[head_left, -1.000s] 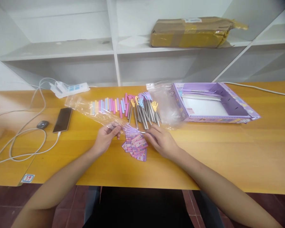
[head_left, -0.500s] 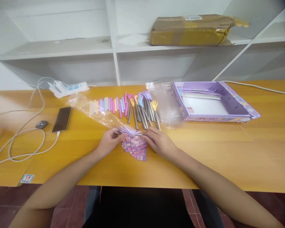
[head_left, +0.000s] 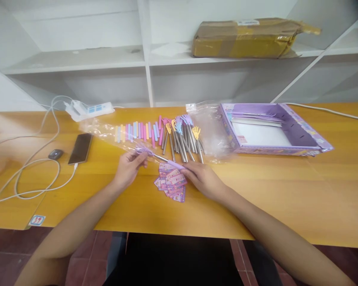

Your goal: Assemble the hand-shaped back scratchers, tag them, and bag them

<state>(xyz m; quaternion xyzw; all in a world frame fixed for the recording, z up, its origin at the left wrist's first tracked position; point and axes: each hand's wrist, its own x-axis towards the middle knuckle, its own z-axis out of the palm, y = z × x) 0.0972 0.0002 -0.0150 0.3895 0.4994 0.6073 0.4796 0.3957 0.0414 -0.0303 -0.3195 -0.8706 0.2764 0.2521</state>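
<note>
A purple back scratcher (head_left: 175, 164) with a hand-shaped head and a metal shaft lies across both hands. My left hand (head_left: 128, 167) pinches it close below the head, beside a clear plastic bag (head_left: 107, 133); whether the bag is also gripped I cannot tell. Around the purple handle end, the fingers of my right hand (head_left: 201, 178) are closed. Beneath the handle a small pile of pink and purple printed cards (head_left: 171, 184) rests on the table. Just beyond the hands lie several back scratchers (head_left: 183, 137) with metal shafts and coloured heads, next to a row of pastel sleeves (head_left: 137, 131).
An open purple box (head_left: 282, 149) stands at the back right, with another clear bag (head_left: 210, 131) beside it. To the left are a phone (head_left: 80, 149), a dark mouse-like object (head_left: 55, 154), cables and a power strip (head_left: 91, 111). A taped carton (head_left: 250, 39) sits on the shelf.
My left hand has moved left and slightly away from me, widening the gap between the hands. The scratcher's shaft and purple handle now show between them.
</note>
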